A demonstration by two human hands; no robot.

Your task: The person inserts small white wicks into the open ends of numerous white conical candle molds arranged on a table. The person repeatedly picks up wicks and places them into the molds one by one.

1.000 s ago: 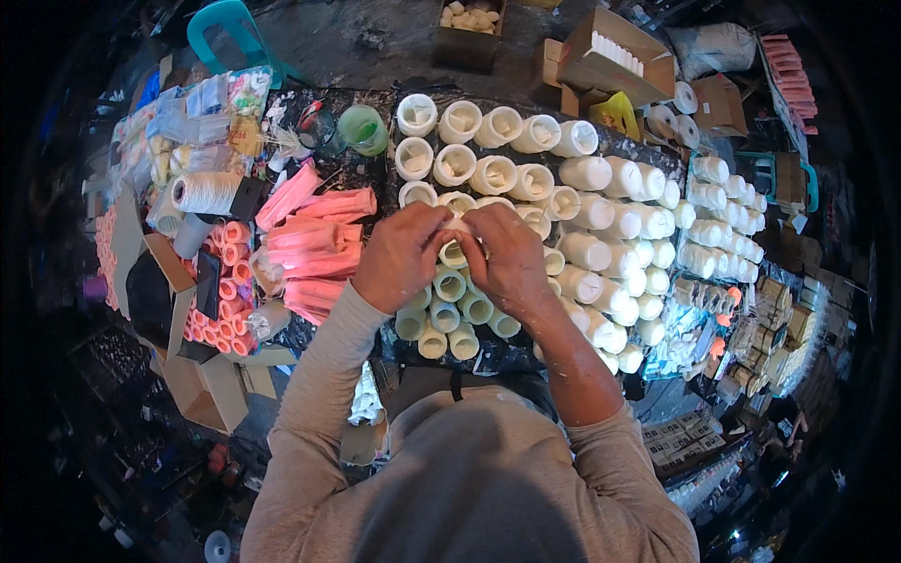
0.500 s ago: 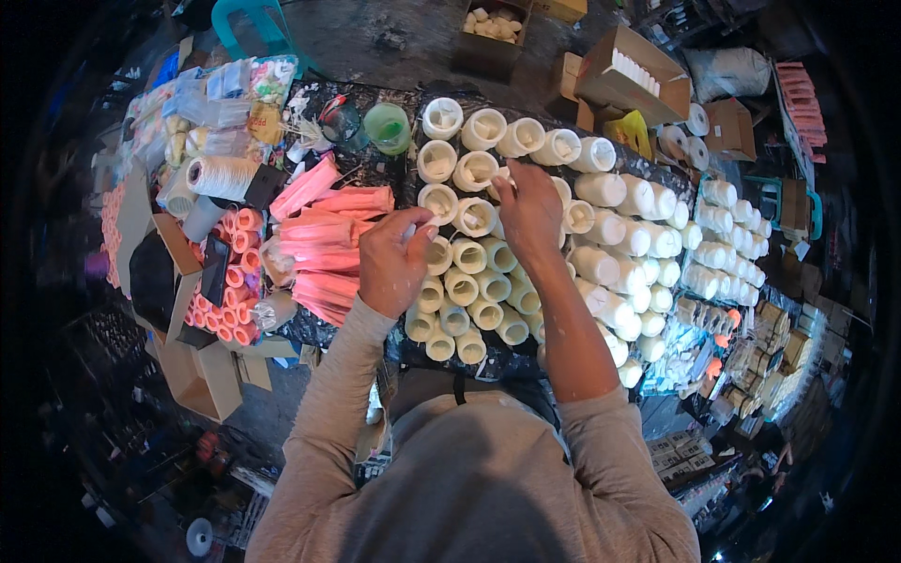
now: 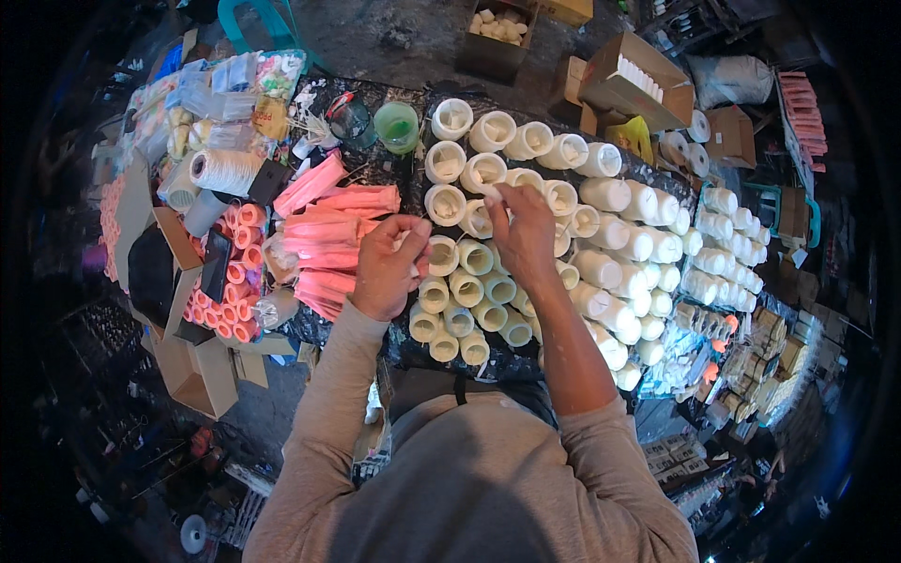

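My left hand (image 3: 387,270) is held with curled fingers beside the near cream cylinders. A bit of something pale shows at its fingers, too small to name. Slightly farther right, my right hand (image 3: 526,233) pinches a small white piece (image 3: 491,191) between thumb and fingertips, over the rows of hollow cream cylinders. Several upright cylinders in the far rows, such as this open cylinder (image 3: 444,161), have white pieces inside. Nearer me, a group of hollow cylinders (image 3: 457,319) faces me with open mouths. My right hand and forearm hide some of the cylinders.
Pink wrapped bundles (image 3: 324,239) lie left of my hands, with pink tubes (image 3: 246,258) beyond. A green cup (image 3: 396,129), a white thread spool (image 3: 225,173) and plastic packets (image 3: 230,94) stand farther back. Closed-top cream cylinders (image 3: 610,230) fill the right. Cardboard boxes (image 3: 633,80) are at the back right.
My right hand has drawn back a little toward me and to the left, with the white piece at its fingertips. My left hand's fingers have curled in more.
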